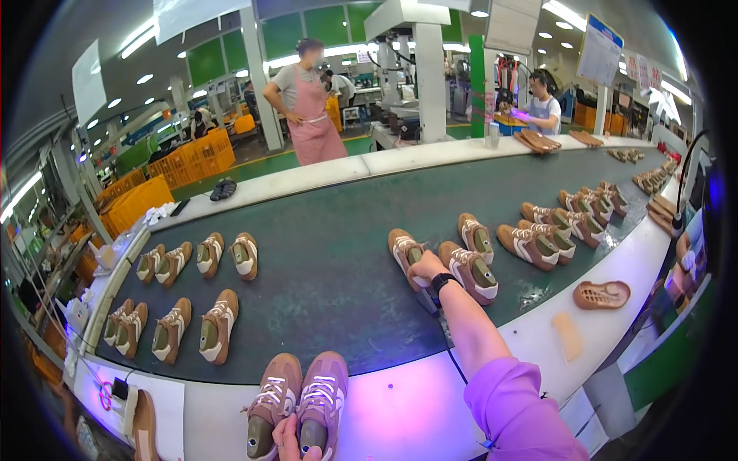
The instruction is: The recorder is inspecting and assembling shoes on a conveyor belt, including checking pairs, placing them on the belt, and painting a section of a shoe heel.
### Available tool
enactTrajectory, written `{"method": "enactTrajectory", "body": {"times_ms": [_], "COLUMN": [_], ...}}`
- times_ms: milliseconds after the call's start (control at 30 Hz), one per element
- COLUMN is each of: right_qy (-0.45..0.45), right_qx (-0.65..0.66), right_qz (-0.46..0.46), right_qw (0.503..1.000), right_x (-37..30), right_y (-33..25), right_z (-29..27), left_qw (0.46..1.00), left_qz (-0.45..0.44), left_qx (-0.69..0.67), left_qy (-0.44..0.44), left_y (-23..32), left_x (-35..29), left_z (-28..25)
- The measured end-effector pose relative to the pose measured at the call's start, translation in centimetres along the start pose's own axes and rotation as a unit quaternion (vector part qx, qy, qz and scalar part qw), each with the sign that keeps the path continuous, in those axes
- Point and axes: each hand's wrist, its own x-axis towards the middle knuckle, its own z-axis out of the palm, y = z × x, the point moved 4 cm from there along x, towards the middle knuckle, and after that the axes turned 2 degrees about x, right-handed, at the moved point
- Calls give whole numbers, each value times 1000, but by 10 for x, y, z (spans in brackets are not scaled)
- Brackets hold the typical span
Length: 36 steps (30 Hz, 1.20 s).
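Observation:
My right hand (427,267) reaches out over the green conveyor belt (330,284), its fingers closed at the heel opening of a tan sneaker (401,244). Directly beside that one stand two more sneakers, the closer being a brown one (465,269) with a white heel. At the lower edge my left hand (294,444) is closed on the heel of a brown sneaker (323,388), partly cut off by the frame. Against it lies its mate (275,388), toe pointing away. These shoes have white laces and olive-green forms inside.
Several finished-looking sneakers (219,326) stand in rows on the belt's left. More sneakers (530,244) line its right side. A tan sole (602,295) lies on the white ledge (492,361). Across the belt stand a person in a pink apron (311,115) and a seated co-worker (542,107).

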Motion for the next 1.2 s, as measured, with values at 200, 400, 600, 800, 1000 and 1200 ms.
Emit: {"method": "enactTrajectory", "body": {"times_ms": [200,400,600,800,1000,1200], "right_qy": [-109,-304,-222,-138,-216,-338], "right_qx": [47,376,-50,-85,57,456], "right_qz": [-3,61,-152,-255,-184,-69], "right_qw": [993,873,962,953,957,821], "right_x": [-57,-148,-269,-316,-294,-312], "right_y": [7,18,7,-1,32,36], "right_z": [-20,-47,-77,-46,-37,-26], "left_qw": [998,992,992,985,998,937], "left_qz": [-51,-50,-31,-81,-54,-81], "left_qx": [15,-44,74,141,14,-338], "left_qy": [-29,-111,-96,-52,-18,-40], "left_y": [-30,-7,6,16,1,11], "left_x": [-4,20,49,51,45,29], "left_z": [4,-5,13,28,29,48]}}
